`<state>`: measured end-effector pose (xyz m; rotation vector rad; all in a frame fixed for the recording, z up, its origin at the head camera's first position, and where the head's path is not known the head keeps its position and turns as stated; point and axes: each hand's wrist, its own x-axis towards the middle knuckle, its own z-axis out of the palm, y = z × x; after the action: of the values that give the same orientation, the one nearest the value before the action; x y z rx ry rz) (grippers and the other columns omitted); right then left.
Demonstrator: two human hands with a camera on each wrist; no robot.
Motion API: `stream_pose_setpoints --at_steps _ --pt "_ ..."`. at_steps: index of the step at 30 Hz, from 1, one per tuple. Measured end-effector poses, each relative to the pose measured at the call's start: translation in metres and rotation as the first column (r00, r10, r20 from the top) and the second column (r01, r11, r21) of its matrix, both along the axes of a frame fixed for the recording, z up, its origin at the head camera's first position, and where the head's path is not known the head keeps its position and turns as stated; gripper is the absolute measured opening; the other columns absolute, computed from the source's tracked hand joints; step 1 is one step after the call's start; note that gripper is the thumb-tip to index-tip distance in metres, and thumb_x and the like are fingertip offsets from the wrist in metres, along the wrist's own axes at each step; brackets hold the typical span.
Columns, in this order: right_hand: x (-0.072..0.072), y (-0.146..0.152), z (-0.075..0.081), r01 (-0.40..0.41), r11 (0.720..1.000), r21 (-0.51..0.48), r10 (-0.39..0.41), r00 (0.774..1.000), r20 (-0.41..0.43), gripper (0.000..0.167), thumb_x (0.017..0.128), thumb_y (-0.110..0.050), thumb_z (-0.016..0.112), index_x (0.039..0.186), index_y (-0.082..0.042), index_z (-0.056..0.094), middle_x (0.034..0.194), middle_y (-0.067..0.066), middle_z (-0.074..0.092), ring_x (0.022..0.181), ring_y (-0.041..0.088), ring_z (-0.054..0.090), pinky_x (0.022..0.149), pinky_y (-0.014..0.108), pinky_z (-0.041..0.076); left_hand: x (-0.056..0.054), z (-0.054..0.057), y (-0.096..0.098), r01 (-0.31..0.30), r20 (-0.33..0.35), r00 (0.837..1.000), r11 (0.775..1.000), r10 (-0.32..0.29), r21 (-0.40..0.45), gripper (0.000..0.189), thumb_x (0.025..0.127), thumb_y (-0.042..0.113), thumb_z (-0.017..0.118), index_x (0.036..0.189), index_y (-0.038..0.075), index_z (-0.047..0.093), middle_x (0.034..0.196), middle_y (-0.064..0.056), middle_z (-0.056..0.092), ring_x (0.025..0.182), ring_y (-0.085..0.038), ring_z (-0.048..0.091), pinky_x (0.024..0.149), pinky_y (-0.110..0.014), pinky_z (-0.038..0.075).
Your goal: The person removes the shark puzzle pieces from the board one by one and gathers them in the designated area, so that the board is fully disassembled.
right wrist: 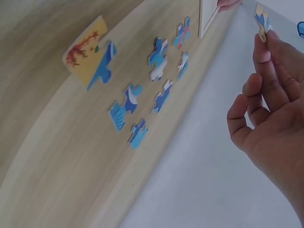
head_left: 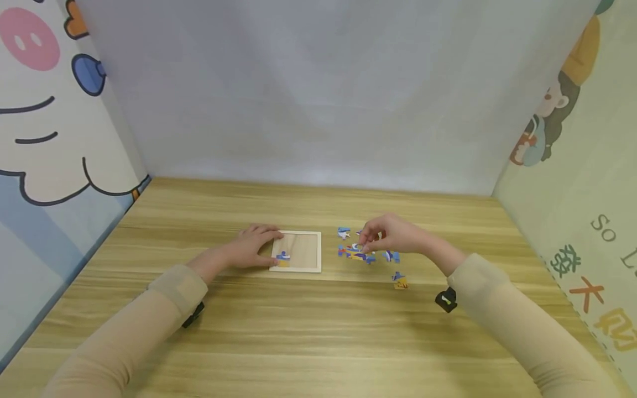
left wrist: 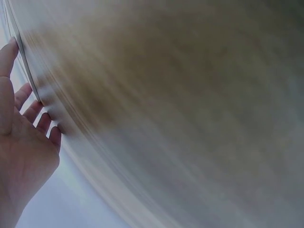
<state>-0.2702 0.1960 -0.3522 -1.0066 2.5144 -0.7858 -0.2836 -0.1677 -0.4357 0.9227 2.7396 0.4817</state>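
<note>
A light wooden puzzle tray (head_left: 319, 252) lies on the table with one jigsaw piece (head_left: 282, 256) in its lower left corner. My left hand (head_left: 251, 246) rests along the tray's left side, its fingers by the upper edge and the thumb near the piece. Between thumb and index finger, my right hand (head_left: 393, 233) pinches a blue and yellow jigsaw piece (right wrist: 262, 20), held above the table; the other fingers are loosely bent. Loose blue and white pieces, such as one near the back (head_left: 343, 232), lie under and around this hand.
A yellow and blue piece with a red coral print (right wrist: 88, 52) lies nearest the front of the scattered group. The wooden table (head_left: 298, 342) meets a pale curtain (head_left: 318, 110) at the back, with printed cloths on both sides.
</note>
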Motion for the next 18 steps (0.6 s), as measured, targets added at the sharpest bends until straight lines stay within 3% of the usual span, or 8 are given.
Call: stream_pose_setpoints --at_steps 10,18 --pt "0.005 0.022 -0.018 0.023 0.997 0.068 -0.027 0.998 0.048 0.005 0.086 -0.022 0.069 0.089 -0.017 0.068 0.079 -0.007 0.063 0.072 0.01 0.055 0.062 0.024 0.045 0.0 0.001 0.0 0.004 -0.009 1.0 1.0 -0.004 -0.007 0.07 0.088 0.047 0.062 0.144 0.012 0.038 0.151 -0.014 0.029 0.138 -0.043 0.021 0.105 -0.069 0.016" --pt "0.007 0.028 -0.036 -0.012 0.998 0.065 0.007 0.997 0.083 0.006 0.084 -0.017 0.071 0.088 -0.013 0.069 0.081 -0.006 0.067 0.074 0.006 0.061 0.069 0.023 0.05 0.001 0.001 0.0 0.001 -0.008 1.0 1.0 -0.001 -0.013 0.07 0.088 0.048 0.062 0.144 0.013 0.038 0.152 -0.013 0.028 0.138 -0.042 0.021 0.106 -0.068 0.016"
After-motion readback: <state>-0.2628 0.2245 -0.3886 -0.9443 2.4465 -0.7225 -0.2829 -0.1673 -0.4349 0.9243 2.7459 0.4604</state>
